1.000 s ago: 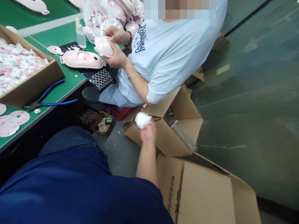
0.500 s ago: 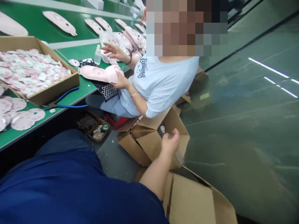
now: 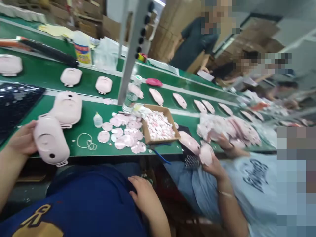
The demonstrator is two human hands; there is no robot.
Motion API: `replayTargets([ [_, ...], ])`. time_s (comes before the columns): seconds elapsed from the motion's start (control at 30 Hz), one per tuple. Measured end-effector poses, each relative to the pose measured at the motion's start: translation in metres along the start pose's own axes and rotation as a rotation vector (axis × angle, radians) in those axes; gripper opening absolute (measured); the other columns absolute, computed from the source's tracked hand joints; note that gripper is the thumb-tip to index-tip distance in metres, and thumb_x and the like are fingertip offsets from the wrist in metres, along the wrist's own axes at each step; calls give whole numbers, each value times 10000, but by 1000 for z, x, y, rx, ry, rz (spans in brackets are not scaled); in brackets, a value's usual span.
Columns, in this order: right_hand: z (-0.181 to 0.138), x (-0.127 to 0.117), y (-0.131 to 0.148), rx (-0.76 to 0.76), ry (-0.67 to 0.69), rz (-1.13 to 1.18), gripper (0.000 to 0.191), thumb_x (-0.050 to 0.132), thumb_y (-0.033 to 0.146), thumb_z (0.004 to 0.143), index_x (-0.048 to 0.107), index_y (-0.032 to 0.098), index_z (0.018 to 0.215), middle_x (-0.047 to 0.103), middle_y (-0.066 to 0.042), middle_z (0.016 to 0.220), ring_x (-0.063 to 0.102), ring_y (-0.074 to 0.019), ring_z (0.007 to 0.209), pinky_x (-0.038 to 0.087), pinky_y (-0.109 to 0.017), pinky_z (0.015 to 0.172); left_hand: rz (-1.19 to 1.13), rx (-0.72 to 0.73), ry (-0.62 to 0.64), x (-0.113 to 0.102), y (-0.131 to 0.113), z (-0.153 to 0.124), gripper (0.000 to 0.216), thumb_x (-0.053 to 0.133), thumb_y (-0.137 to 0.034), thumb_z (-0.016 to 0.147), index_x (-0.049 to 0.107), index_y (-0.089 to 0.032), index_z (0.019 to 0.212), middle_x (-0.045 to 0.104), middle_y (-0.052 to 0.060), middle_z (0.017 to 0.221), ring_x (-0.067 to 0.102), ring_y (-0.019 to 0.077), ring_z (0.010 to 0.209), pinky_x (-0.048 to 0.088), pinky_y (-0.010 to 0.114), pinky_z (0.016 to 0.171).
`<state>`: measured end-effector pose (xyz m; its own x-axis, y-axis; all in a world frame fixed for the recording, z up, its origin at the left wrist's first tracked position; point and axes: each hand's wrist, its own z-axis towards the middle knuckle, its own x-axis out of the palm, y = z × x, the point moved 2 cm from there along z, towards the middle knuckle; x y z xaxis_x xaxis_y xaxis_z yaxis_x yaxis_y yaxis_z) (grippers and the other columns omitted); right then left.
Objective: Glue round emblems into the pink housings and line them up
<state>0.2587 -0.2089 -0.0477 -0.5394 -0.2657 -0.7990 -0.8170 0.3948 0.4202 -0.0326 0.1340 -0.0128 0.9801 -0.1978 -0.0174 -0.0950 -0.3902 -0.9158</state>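
Left hand (image 3: 23,140) clamped on pink case (image 3: 51,144), right hand (image 3: 145,196) loose

Left fingertips hidden behind the case; left forearm cut off at frame edge. Right palm out of sight; thumb and fingers apart, beside blue shirt (image 3: 98,194). Case just right of the left hand, long axis steep, black-spot end pointing down and slightly right. Smooth, plastic-looking shell, rounded ends, shallow round recess. Second case (image 3: 67,107) beyond the left hand, partly covered by the first; contact unclear. Thin looped cord (image 3: 86,141) between the hands, material hard to tell.
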Motion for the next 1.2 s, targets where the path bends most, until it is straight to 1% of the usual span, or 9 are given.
replayTargets([
  [0.07,9,-16,0,-18,-11,-13,483,569,129,885,637,215,1356,667,-95,1369,637,-288,1254,486,-476,1107,-184,-133,-65,-13,10,2,356,581,-524,910,682,-190,980,748,35,820,608,340,1123,535,474,923],
  [0.2,38,-47,12,-235,-151,22,375,558,145,897,695,235,1234,733,-85,1242,681,-273,1164,535,-461,1041,-311,-219,-70,-8,17,5,339,685,-490,823,693,-199,996,777,4,794,634,315,1046,552,408,864],
  [0.33,79,-75,49,-443,-294,20,284,535,168,930,700,233,1152,766,-78,1112,709,-246,1043,565,-418,942,-300,-274,-54,-8,19,6,364,684,-535,790,703,-202,936,781,36,763,689,319,851,584,404,719],
  [0.47,113,-104,92,-637,-304,7,235,539,180,943,700,242,1103,775,-55,1048,710,-215,983,557,-369,893,-397,-322,59,-9,25,5,395,724,-574,727,727,-204,865,798,79,786,727,331,765,609,410,663],
  [0.63,150,-132,113,-580,-321,-83,236,527,215,949,705,250,1101,770,-45,1099,700,-220,1054,545,-386,940,-524,-279,159,-10,30,2,325,737,-506,746,758,-240,934,812,66,828,741,295,715,625,373,617],
  [0.83,186,-133,101,-377,-354,-159,263,627,161,862,735,197,1100,742,-131,1194,686,-327,1126,532,-513,978,-597,-210,127,-16,28,-1,649,823,-350,555,713,-262,1188,813,44,890,718,322,782,627,353,597],
  [1.07,151,-123,96,-387,-522,121,285,486,316,984,678,225,1173,659,-136,1317,596,-281,1274,467,-501,1095,-656,-167,-88,-3,-2,-30,556,740,-334,806,619,-237,1339,802,12,951,721,248,794,635,307,619],
  [1.13,139,-111,110,-498,-423,412,345,487,432,1006,623,265,1275,658,-117,1311,639,-251,1206,510,-457,1056,-666,-109,-115,13,-12,-36,481,796,-343,778,677,-187,1217,783,4,844,686,198,671,615,263,565],
  [1.2,133,-94,130,-580,-107,670,579,483,594,985,444,296,1479,614,-112,1394,656,-242,1194,542,-434,1026,-663,-26,-40,35,-20,-40,484,856,-377,722,699,-152,1120,771,17,808,670,176,627,596,234,547],
])
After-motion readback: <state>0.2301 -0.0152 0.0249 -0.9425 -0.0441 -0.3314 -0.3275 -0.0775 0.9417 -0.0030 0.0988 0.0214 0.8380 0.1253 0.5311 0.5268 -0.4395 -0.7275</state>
